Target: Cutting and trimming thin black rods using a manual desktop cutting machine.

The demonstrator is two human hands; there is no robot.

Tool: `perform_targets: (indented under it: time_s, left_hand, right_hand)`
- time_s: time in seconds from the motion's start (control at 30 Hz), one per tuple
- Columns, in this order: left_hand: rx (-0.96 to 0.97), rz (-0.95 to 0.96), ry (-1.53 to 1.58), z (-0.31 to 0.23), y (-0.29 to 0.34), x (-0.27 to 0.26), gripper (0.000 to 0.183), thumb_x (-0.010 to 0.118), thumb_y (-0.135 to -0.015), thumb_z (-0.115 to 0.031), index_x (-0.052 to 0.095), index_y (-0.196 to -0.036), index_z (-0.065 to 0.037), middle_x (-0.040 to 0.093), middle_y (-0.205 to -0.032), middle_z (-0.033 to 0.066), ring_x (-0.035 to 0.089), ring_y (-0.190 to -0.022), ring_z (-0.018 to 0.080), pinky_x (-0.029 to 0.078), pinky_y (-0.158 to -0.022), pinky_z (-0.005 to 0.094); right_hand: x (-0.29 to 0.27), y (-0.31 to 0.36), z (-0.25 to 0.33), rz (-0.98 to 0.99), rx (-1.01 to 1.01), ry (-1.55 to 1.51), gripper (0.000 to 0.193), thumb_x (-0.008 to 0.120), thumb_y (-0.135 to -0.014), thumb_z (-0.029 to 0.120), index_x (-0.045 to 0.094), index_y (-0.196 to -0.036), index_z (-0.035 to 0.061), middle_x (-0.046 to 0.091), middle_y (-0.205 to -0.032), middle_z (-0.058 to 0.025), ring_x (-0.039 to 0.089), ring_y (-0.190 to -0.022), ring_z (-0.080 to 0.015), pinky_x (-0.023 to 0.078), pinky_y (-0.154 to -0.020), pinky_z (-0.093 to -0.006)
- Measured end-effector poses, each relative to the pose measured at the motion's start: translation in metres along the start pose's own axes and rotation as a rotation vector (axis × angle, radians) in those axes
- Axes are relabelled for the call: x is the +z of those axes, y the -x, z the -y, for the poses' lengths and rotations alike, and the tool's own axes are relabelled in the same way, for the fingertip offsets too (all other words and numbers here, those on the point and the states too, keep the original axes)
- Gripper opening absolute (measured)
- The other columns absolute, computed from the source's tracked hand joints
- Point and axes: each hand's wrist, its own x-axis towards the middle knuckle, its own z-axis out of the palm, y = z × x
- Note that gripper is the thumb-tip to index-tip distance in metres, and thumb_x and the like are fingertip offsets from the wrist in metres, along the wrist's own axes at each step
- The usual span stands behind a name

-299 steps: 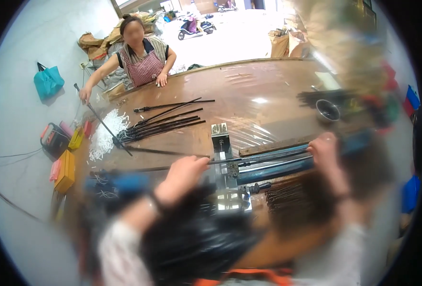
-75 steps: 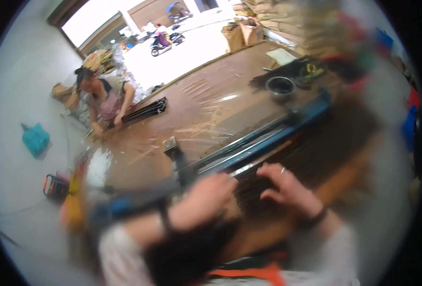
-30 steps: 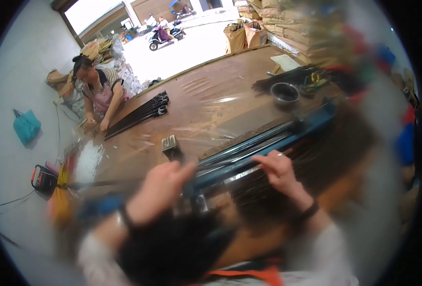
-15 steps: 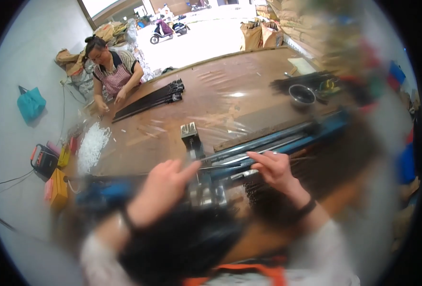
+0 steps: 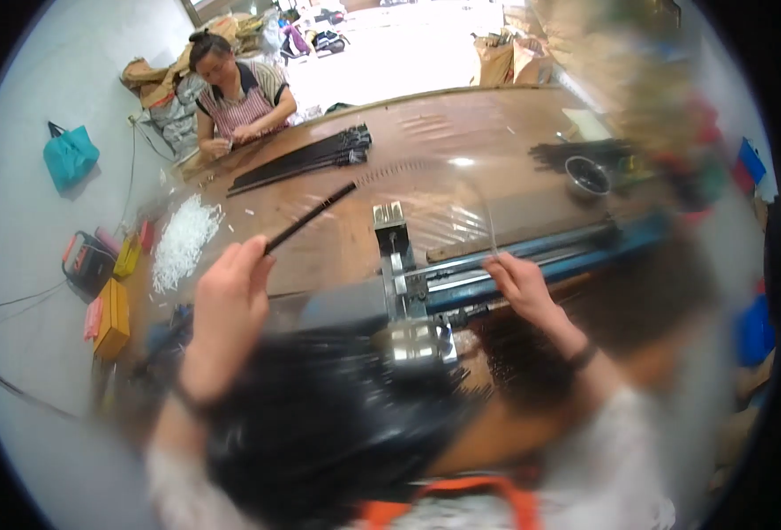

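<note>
My left hand (image 5: 236,300) is closed around the lower end of a slim black tube (image 5: 313,216), which tilts up to the right. From the tube's far tip a thin coil spring (image 5: 392,170) arcs over the table toward my right hand (image 5: 523,287). That hand pinches the spring's thin, pale end, above the blue bench fixture with metal rails (image 5: 531,265). Between the hands stands the fixture's upright metal block (image 5: 390,215). Nearer to me is a shiny metal cylinder (image 5: 408,344). The spring's middle is faint and blurred.
Across the brown table (image 5: 434,119), a co-worker (image 5: 240,97) sits beside a bundle of black rods (image 5: 311,159). White pieces (image 5: 187,238) are heaped at left. A metal bowl (image 5: 587,177) stands at right. Black plastic sheeting (image 5: 320,415) lies in front of me.
My hands have moved apart from the fixture. My left hand has come up and left with the black tube, and the spring now stretches out between both hands. The view has shifted slightly.
</note>
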Motion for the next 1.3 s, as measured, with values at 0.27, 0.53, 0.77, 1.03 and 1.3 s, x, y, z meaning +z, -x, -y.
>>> perform_targets:
  time_s: [0.27,0.53,0.77,1.03,1.3]
  left_hand:
    - [-0.168,0.026,0.037,0.027,0.034,-0.021,0.021,0.065,-0.091,-0.006,0.065,-0.110,0.002,0.066,-0.093,0.0238,0.065,-0.085,0.0406,0.052,-0.074,0.0410]
    - [-0.324,0.103,0.005,0.051,0.079,-0.019,0.020,0.065,-0.091,-0.007,0.066,-0.109,0.002,0.067,-0.094,0.0239,0.065,-0.083,0.0405,0.052,-0.073,0.0403]
    - [-0.329,0.148,0.007,0.050,0.071,-0.001,0.019,0.067,-0.091,-0.016,0.066,-0.103,-0.002,0.064,-0.084,0.0194,0.063,-0.079,0.0395,0.049,-0.067,0.0452]
    - [-0.132,0.389,0.057,0.058,0.052,0.074,0.018,0.065,-0.090,-0.025,0.072,-0.096,-0.010,0.067,-0.088,0.0173,0.065,-0.083,0.0378,0.052,-0.073,0.0468]
    - [-0.064,0.460,0.308,0.012,0.020,0.147,0.029,0.057,-0.097,-0.032,0.062,-0.092,-0.004,0.066,-0.086,0.0207,0.063,-0.085,0.0422,0.049,-0.075,0.0513]
  right_hand:
    - [0.072,-0.097,0.069,0.151,-0.434,-0.044,0.020,0.073,-0.088,0.033,0.078,-0.095,0.0148,0.074,-0.083,-0.0007,0.061,-0.078,-0.0163,0.037,-0.088,-0.0315]
    - [0.104,-0.104,0.072,0.260,-0.516,-0.030,0.014,0.073,-0.087,0.030,0.078,-0.088,0.0163,0.071,-0.087,0.0024,0.057,-0.095,-0.0164,0.032,-0.095,-0.0384]
    - [0.096,-0.092,0.076,0.185,-0.694,0.324,0.016,0.071,-0.086,0.026,0.069,-0.076,0.0129,0.062,-0.069,-0.0041,0.059,-0.084,-0.0258,0.036,-0.094,-0.0447]
    - [-0.084,-0.028,-0.065,-0.088,-0.320,0.884,0.004,0.068,-0.079,0.005,0.065,-0.080,0.0076,0.062,-0.077,-0.0106,0.058,-0.088,-0.0316,0.038,-0.092,-0.0444]
    - [-0.104,-0.020,-0.098,-0.146,-0.348,0.622,0.006,0.065,-0.084,0.005,0.061,-0.087,0.0018,0.060,-0.084,-0.0133,0.056,-0.087,-0.0331,0.041,-0.083,-0.0425]
